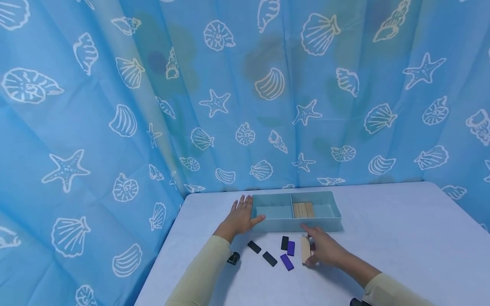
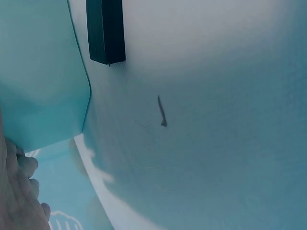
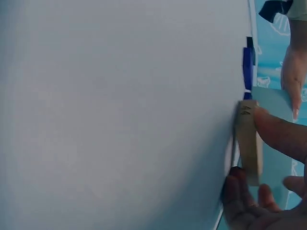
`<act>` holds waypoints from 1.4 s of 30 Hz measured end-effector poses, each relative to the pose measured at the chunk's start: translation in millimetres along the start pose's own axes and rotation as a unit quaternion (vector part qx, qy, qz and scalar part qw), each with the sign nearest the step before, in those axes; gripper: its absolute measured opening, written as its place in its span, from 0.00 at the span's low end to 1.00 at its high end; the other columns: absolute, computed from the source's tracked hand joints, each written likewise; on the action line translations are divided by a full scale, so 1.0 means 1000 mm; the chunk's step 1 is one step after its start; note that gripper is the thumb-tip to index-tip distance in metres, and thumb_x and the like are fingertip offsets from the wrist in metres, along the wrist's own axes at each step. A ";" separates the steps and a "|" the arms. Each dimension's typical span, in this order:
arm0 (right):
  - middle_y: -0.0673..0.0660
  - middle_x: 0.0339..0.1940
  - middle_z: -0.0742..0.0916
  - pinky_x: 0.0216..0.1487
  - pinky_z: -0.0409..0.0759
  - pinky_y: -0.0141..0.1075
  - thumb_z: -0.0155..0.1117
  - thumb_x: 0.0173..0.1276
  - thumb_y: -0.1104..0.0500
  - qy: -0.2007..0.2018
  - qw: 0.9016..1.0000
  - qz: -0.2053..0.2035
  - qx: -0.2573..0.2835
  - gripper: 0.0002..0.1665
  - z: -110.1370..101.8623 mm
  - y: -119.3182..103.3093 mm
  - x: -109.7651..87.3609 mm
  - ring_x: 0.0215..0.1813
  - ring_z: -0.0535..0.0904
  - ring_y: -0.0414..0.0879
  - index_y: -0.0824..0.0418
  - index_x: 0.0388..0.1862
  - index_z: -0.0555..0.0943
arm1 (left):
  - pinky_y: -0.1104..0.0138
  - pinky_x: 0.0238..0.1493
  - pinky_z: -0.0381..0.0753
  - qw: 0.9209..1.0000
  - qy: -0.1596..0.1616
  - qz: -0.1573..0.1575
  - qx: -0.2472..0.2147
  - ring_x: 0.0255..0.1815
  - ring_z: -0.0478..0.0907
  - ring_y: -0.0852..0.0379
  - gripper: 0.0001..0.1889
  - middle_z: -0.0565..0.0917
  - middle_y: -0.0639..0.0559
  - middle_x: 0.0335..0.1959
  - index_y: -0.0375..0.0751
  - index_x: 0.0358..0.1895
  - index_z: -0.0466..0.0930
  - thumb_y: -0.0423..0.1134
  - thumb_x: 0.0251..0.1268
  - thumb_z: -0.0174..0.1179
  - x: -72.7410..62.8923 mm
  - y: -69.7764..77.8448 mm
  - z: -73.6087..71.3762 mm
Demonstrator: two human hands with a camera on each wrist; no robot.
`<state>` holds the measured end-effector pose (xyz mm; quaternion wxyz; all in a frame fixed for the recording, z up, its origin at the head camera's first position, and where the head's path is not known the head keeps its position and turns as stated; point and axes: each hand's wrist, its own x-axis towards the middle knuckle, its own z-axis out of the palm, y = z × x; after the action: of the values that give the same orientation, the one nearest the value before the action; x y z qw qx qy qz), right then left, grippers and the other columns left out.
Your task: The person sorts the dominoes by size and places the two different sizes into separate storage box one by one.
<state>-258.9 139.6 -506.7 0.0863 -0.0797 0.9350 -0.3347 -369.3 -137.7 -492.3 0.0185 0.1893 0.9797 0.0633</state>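
A plain wooden block (image 1: 306, 251) is in my right hand (image 1: 328, 250), close in front of the tray; thumb and fingers grip it at its ends. In the right wrist view the block (image 3: 248, 143) shows small dark marks on one end, with the thumb (image 3: 278, 132) against it. My left hand (image 1: 240, 217) rests at the left end of the light blue tray (image 1: 298, 225), fingers straight and thumb over the front rim. Several wooden blocks (image 1: 303, 210) lie side by side in the tray's right compartment; the left compartment's floor is bare.
Black blocks (image 1: 269, 258) and purple blocks (image 1: 286, 262) lie scattered on the white table (image 1: 398, 229) between the forearms. A small black object (image 1: 233, 258) shows beside the left sleeve. A blue shell-patterned curtain (image 1: 245, 106) hangs behind the table and along its left side.
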 end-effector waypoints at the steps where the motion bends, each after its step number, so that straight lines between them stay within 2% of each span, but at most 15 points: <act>1: 0.62 0.55 0.74 0.47 0.80 0.47 0.86 0.34 0.63 0.003 1.000 0.003 0.012 0.69 0.002 0.000 0.000 0.43 0.77 0.49 0.57 0.77 0.59 | 0.51 0.74 0.35 1.000 -0.001 0.000 0.001 0.78 0.34 0.48 0.49 0.47 0.44 0.79 0.37 0.78 0.41 0.72 0.68 0.38 0.000 0.000 0.000; 5: 0.62 0.55 0.72 0.33 0.79 0.37 0.84 0.34 0.70 0.008 0.998 0.005 0.064 0.73 0.007 0.001 -0.001 0.35 0.75 0.45 0.55 0.79 0.54 | 0.51 0.74 0.36 1.000 -0.005 -0.003 0.000 0.78 0.35 0.48 0.49 0.47 0.44 0.79 0.37 0.78 0.41 0.72 0.68 0.38 -0.001 0.000 0.001; 10: 0.59 0.50 0.75 0.31 0.80 0.35 0.83 0.37 0.71 -0.006 0.996 0.011 0.092 0.74 0.011 0.004 -0.003 0.33 0.76 0.44 0.56 0.80 0.49 | 0.51 0.74 0.37 1.000 -0.007 -0.009 -0.007 0.78 0.36 0.47 0.49 0.48 0.44 0.78 0.37 0.78 0.42 0.72 0.68 0.38 -0.003 0.000 0.005; 14: 0.56 0.47 0.77 0.29 0.79 0.37 0.81 0.44 0.68 -0.016 0.993 0.028 0.112 0.69 0.010 0.004 -0.006 0.32 0.76 0.45 0.54 0.80 0.50 | 0.51 0.74 0.36 1.000 -0.007 -0.010 -0.016 0.78 0.36 0.47 0.49 0.48 0.44 0.78 0.37 0.78 0.42 0.72 0.68 0.39 -0.006 0.000 0.007; 25: 0.59 0.47 0.76 0.32 0.82 0.41 0.66 0.56 0.75 -0.011 0.975 0.036 0.220 0.55 0.009 0.013 -0.005 0.34 0.77 0.50 0.54 0.79 0.53 | 0.51 0.74 0.36 1.000 -0.007 -0.013 -0.011 0.78 0.35 0.47 0.49 0.47 0.45 0.79 0.38 0.78 0.40 0.71 0.68 0.38 -0.004 0.001 0.012; 30: 0.59 0.51 0.77 0.38 0.82 0.41 0.60 0.61 0.75 -0.033 0.969 0.042 0.240 0.47 0.003 0.016 -0.005 0.40 0.78 0.50 0.57 0.78 0.56 | 0.51 0.74 0.37 1.000 -0.002 -0.011 -0.010 0.78 0.36 0.47 0.49 0.47 0.45 0.79 0.37 0.78 0.41 0.71 0.68 0.39 -0.003 0.004 0.008; 33: 0.59 0.49 0.79 0.39 0.82 0.43 0.58 0.62 0.75 -0.059 0.966 0.031 0.249 0.42 -0.003 0.017 -0.006 0.44 0.78 0.50 0.62 0.75 0.60 | 0.51 0.74 0.38 1.000 0.002 -0.007 -0.009 0.78 0.37 0.47 0.49 0.48 0.44 0.79 0.37 0.78 0.41 0.71 0.68 0.39 -0.003 0.004 0.007; 37: 0.60 0.47 0.79 0.40 0.82 0.44 0.56 0.62 0.75 -0.094 0.958 0.025 0.271 0.38 -0.010 0.019 -0.007 0.45 0.77 0.51 0.65 0.73 0.63 | 0.50 0.74 0.38 1.000 0.005 -0.003 -0.011 0.78 0.36 0.47 0.49 0.48 0.44 0.78 0.36 0.78 0.41 0.70 0.69 0.40 -0.002 0.003 0.005; 42: 0.60 0.48 0.78 0.43 0.82 0.45 0.56 0.64 0.75 -0.108 0.949 0.033 0.294 0.37 -0.015 0.020 -0.007 0.44 0.78 0.51 0.64 0.73 0.64 | 0.50 0.74 0.38 1.000 0.012 -0.003 -0.013 0.78 0.38 0.46 0.48 0.48 0.43 0.78 0.36 0.78 0.42 0.70 0.69 0.40 -0.003 0.003 0.001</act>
<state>-257.5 165.8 -507.6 0.2173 -0.0557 0.7825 -0.5809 -365.5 -135.5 -493.2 0.0098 0.1851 0.9795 0.0782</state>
